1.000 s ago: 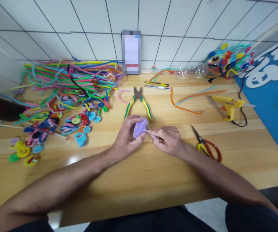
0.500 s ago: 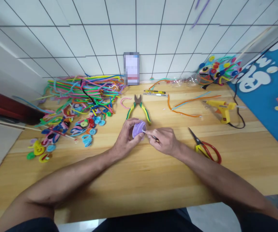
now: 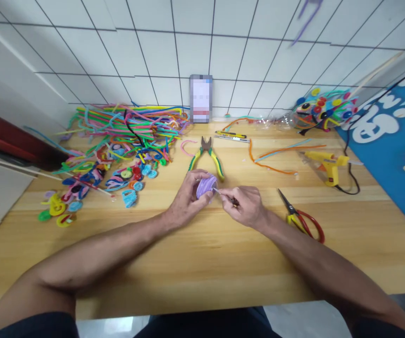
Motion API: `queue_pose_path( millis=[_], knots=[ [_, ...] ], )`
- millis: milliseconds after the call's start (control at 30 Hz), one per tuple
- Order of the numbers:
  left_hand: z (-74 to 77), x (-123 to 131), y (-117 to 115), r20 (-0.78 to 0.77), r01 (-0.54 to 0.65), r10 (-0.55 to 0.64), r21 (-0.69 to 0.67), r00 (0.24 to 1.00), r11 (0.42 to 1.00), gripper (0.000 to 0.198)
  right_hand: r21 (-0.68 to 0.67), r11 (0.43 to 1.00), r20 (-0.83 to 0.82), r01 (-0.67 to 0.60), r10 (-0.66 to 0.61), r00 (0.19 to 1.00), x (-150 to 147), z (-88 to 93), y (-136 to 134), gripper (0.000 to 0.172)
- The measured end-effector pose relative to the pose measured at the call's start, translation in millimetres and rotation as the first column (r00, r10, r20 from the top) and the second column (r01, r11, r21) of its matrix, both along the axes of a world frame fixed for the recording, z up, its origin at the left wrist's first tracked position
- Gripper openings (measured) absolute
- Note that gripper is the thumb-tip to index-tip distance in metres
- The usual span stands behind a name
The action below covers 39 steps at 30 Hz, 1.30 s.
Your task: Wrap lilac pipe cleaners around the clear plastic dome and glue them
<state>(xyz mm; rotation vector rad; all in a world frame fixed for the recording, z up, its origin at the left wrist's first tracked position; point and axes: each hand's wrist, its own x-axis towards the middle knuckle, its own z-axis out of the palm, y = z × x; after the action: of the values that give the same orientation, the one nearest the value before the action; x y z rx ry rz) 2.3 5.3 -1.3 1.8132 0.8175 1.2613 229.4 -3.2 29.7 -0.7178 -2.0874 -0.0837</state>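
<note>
My left hand (image 3: pixel 187 199) is curled around a purple pipe-cleaner coil (image 3: pixel 206 185) held just above the wooden table (image 3: pixel 202 263). My right hand (image 3: pixel 245 204) is pinched on a thin pen-like tool (image 3: pixel 223 195) whose pale tip touches the coil's right side. Green-and-yellow pliers (image 3: pixel 206 157) lie just beyond both hands.
A heap of coloured pipe cleaners (image 3: pixel 125 126) and small coils (image 3: pixel 93 180) covers the left. Red-handled scissors (image 3: pixel 303 218) lie to the right, a yellow glue gun (image 3: pixel 327 164) farther right. A phone (image 3: pixel 201 98) leans on the tiled wall; a utility knife (image 3: pixel 229 135) and orange pipe cleaners (image 3: pixel 269 157) lie behind.
The view has tilted up and shifted slightly; my hands keep the same hold on the coil and the tool, with only small adjustments.
</note>
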Motion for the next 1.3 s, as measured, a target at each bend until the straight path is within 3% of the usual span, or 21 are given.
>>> queue_pose_path(
  millis=[733,933,1300],
  knots=[
    [3.7,3.1,-1.2,0.024,0.011,-0.011,-0.003,1.000,1.000,0.037,-0.034,0.999,0.022,0.002,-0.001,1.000,-1.5,0.8,-4.8,0.030],
    [4.6,4.9,-0.4,0.054,0.033,-0.033,-0.002,0.998,0.999,0.036,-0.034,0.999,0.032,0.003,-0.002,0.999,-3.3,1.2,-5.8,0.022],
    [2.8,4.3,-1.7,0.064,0.017,-0.015,-0.030,0.998,0.999,0.037,-0.032,0.999,0.050,0.014,-0.013,0.999,-3.4,-1.3,-4.5,0.022]
  ],
)
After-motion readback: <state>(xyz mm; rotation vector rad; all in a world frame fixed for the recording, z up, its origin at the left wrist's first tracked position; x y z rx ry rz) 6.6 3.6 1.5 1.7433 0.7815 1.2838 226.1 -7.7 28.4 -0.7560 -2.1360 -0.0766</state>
